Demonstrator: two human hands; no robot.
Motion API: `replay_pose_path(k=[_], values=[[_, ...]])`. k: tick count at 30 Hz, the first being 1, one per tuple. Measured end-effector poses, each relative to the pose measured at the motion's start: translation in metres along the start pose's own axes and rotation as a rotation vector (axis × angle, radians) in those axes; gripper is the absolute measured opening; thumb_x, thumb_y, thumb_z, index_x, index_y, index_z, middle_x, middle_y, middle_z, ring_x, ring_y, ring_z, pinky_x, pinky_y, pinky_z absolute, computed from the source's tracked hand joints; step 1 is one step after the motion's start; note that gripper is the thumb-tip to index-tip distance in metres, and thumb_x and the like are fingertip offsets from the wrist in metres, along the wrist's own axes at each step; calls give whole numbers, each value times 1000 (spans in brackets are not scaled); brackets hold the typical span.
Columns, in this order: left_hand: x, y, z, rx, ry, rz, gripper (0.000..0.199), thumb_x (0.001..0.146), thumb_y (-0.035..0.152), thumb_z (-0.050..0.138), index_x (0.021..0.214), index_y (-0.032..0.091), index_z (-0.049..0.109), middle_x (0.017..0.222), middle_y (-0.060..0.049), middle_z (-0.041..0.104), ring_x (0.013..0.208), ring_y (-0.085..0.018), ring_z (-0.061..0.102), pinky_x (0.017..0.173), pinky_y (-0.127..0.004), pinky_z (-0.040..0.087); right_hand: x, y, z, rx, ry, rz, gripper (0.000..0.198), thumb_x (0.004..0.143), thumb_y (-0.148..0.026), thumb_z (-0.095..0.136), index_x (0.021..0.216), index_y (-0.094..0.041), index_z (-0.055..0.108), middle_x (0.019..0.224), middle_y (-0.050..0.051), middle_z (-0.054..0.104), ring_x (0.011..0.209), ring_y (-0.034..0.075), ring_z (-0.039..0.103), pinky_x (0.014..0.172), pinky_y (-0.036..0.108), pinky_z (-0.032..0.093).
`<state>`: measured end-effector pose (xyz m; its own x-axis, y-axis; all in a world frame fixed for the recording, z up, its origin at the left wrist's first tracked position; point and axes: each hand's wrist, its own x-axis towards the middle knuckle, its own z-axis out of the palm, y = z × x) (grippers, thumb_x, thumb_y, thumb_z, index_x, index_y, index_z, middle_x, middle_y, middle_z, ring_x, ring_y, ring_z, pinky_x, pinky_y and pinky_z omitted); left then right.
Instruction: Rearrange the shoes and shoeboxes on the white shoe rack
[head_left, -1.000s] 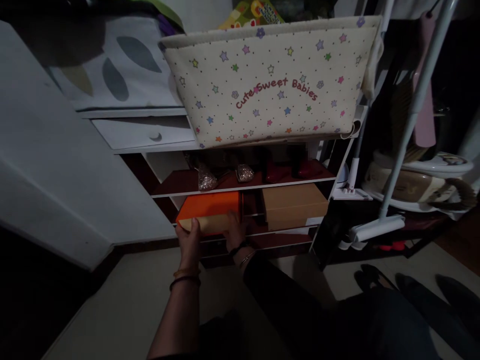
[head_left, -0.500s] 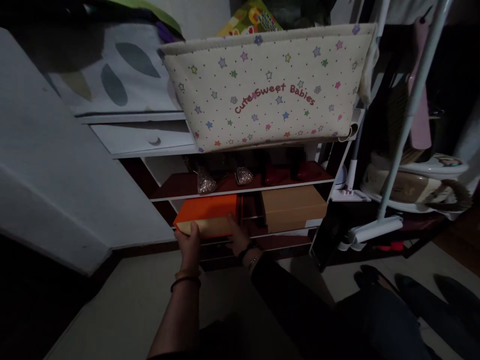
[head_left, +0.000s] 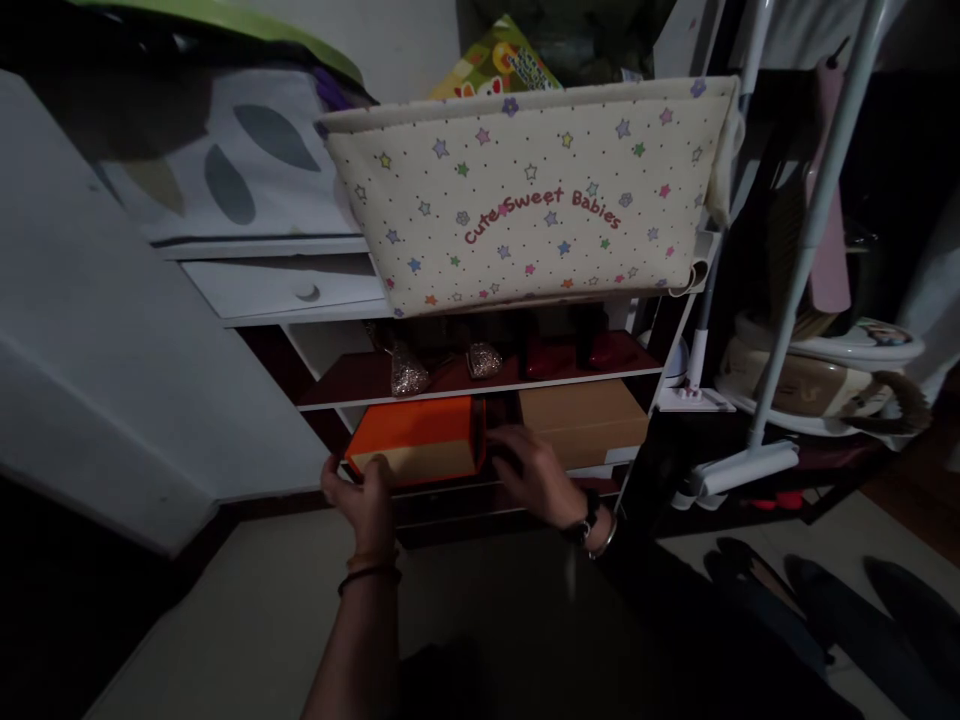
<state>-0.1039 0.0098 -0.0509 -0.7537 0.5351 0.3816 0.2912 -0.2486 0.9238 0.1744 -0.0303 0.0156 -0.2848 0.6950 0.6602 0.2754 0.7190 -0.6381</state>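
Note:
An orange box (head_left: pixel 414 424) with a tan front lies on a lower shelf. At its front left corner is my left hand (head_left: pixel 367 502), closed on the box with the thumb against the front face. My right hand (head_left: pixel 541 482) is at the box's right end, fingers stretched toward its edge and partly apart. Whether those fingertips touch the box is hard to tell. To the right sits a brown cardboard box (head_left: pixel 581 412) on the same shelf, behind my right hand.
Glittery shoes (head_left: pixel 409 370) and red shoes (head_left: pixel 536 358) stand on the shelf above (head_left: pixel 345 380). Over it juts a star-patterned fabric basket (head_left: pixel 525 200). A long-handled roller (head_left: pixel 750 468) leans at right. Dark shoes (head_left: pixel 832 600) lie on the floor.
The orange box's right end has come forward, exposing its side. My right hand has shifted right from the front of the box to its right end. My left hand stays at the left corner.

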Motion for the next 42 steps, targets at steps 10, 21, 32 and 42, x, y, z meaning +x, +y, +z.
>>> replay_pose_path(k=[10, 21, 32, 42], values=[[2, 70, 44, 245, -45, 448, 62, 83, 49, 71, 133, 14, 57, 146, -21, 49, 144, -36, 38, 125, -51, 22, 121, 31, -48, -637, -149, -180, 58, 94, -6, 49, 151, -15, 53, 132, 18, 61, 120, 30, 55, 109, 47, 46], [33, 111, 72, 695, -312, 59, 59, 87, 56, 67, 131, 18, 62, 140, -22, 63, 145, -44, 39, 111, -62, 37, 174, 39, -27, -977, -540, -50, 63, 99, -16, 50, 158, -38, 44, 130, 17, 66, 118, 33, 64, 100, 48, 46], [76, 138, 67, 710, -385, 231, 35, 88, 48, 62, 108, 18, 63, 105, -18, 72, 102, -38, 67, 91, -49, 51, 202, 32, -22, -694, -539, 25, 58, 89, -26, 76, 144, -30, 57, 123, 10, 76, 115, 30, 71, 93, 34, 52], [102, 139, 75, 429, -346, 630, 43, 84, 32, 61, 123, 15, 59, 113, -17, 66, 109, -35, 62, 99, -50, 50, 200, 37, 10, 15, -12, 323, 35, 98, -43, 66, 122, -18, 71, 119, 10, 77, 113, 27, 72, 98, 36, 54]])
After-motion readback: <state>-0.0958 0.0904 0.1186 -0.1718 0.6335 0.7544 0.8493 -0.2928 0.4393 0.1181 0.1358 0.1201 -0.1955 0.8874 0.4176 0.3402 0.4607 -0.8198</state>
